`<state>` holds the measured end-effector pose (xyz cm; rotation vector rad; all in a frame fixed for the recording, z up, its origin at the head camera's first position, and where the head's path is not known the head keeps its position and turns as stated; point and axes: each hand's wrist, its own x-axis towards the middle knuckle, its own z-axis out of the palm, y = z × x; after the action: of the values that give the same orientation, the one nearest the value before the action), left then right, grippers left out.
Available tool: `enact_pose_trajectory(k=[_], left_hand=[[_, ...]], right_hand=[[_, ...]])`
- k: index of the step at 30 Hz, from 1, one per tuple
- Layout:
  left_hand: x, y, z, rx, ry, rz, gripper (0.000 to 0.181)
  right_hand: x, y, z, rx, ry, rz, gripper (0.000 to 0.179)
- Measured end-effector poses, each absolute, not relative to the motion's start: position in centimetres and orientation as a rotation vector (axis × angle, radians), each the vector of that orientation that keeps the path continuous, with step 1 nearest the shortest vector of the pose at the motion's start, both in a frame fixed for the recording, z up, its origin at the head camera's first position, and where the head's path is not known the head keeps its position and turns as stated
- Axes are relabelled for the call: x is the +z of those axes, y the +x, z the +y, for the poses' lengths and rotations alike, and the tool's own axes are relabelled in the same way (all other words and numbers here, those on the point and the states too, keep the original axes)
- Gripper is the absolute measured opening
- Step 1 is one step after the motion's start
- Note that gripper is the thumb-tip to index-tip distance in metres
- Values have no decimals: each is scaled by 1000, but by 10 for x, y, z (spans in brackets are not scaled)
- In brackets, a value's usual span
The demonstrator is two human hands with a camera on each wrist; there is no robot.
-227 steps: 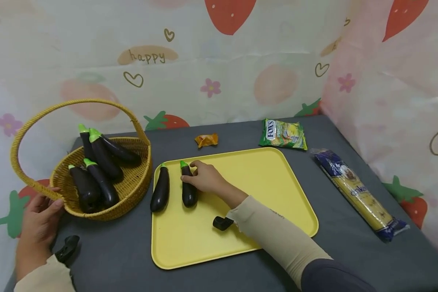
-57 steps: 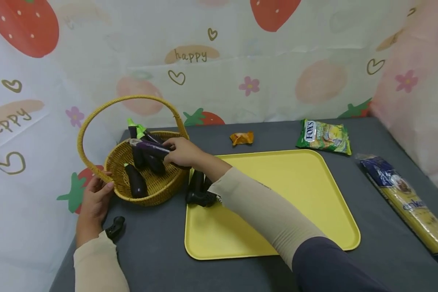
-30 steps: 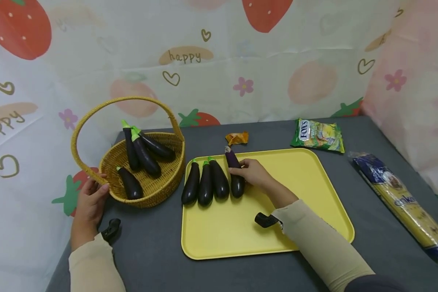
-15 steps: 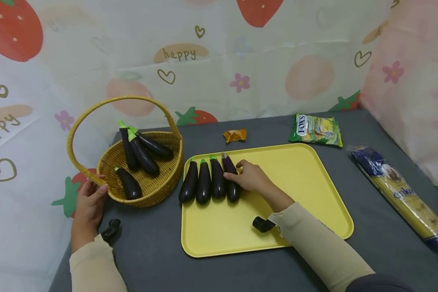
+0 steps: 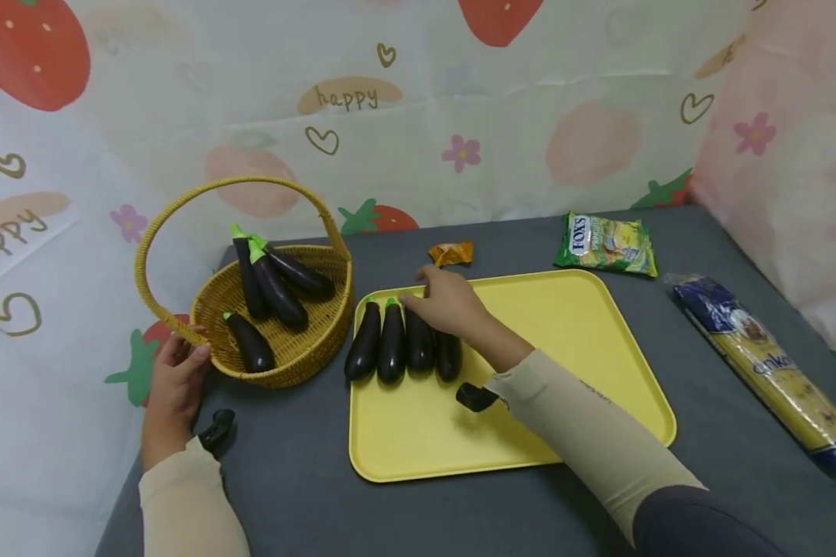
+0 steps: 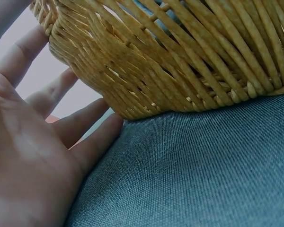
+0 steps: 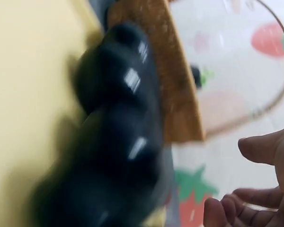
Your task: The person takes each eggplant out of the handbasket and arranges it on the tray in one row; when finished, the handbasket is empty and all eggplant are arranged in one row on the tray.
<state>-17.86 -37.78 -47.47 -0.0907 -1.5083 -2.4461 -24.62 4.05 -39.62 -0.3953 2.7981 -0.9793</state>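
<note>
My left hand [image 5: 174, 379] holds the left edge of the yellow wicker basket [image 5: 327, 336] near the foot of its handle. In the left wrist view several of its fingers lie against the woven wall. Several eggplants with green stems lie in the basket, one eggplant [image 5: 249, 342] apart at the front. Several more lie side by side along the left part of the yellow tray [image 5: 418, 441], the leftmost eggplant [image 5: 364, 344] overlapping the rim. My right hand [image 5: 453, 302] is above the right end of this row with nothing in its grasp, hiding the upper ends of the last two eggplants.
Behind the tray lie a small orange-wrapped piece [image 5: 451, 253] and a green FOX'S bag [image 5: 608, 244]. A long blue and yellow packet [image 5: 762, 371] lies right of the tray. The basket stands close left of the tray on the dark grey tabletop [image 5: 306, 464].
My right hand has brought an eggplant from the basket to the tray, slid it against the row and let go. It has since risen to the left. The left hand stays on the basket.
</note>
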Motion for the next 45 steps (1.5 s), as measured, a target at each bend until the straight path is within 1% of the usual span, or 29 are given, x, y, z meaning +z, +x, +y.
enact_pose_trajectory(k=[5,8,12,19,20,25,27,28,29,31,34,36,39,42,45], left_hand=[[-476,-183,-371,-2467,-90,-1531,26],[-478,-185,-367,-2476,-106,-1536,26],[-482,-186,-362,-2478,-108,-1547,26],[-484,-185,-363,-2454,-118,-1566,26],[-483,-184,-364,-2451,-120,-1566,26],[-482,-181,-370,-2417,-121,-1557,26],[-480,-180,-372,-2411,-125,-1550,26],[-479,-180,-373,-2414,-128,-1544,26],[-478,-180,-373,-2413,-129,-1539,27],[-476,-179,-374,-2415,-124,-1530,27],[-475,-177,-375,-2427,-98,-1509,27],[-476,-175,-373,-2426,-67,-1506,26],[-477,-173,-371,-2422,-27,-1506,26],[-477,-172,-370,-2411,-9,-1500,25],[-475,-175,-370,-2416,-18,-1495,25]], right_hand=[[-377,-252,-22,-979,-746,2743,46],[-376,-256,-62,-959,-862,2678,42],[-388,-257,-107,-882,-831,2608,40],[-411,-243,-169,-662,-633,2546,54],[-413,-242,-175,-611,-633,2555,54],[-415,-244,-191,-500,-690,2491,35],[-412,-246,-190,-564,-686,2459,30],[-410,-247,-188,-613,-678,2453,33],[-407,-247,-185,-681,-661,2440,38],[-398,-248,-177,-823,-627,2441,53],[-383,-249,-154,-1040,-628,2410,64],[-373,-250,-129,-1167,-642,2363,69],[-364,-252,-80,-1325,-657,2276,70],[-363,-256,-29,-1446,-611,2230,71],[-370,-258,17,-1536,-510,2217,72]])
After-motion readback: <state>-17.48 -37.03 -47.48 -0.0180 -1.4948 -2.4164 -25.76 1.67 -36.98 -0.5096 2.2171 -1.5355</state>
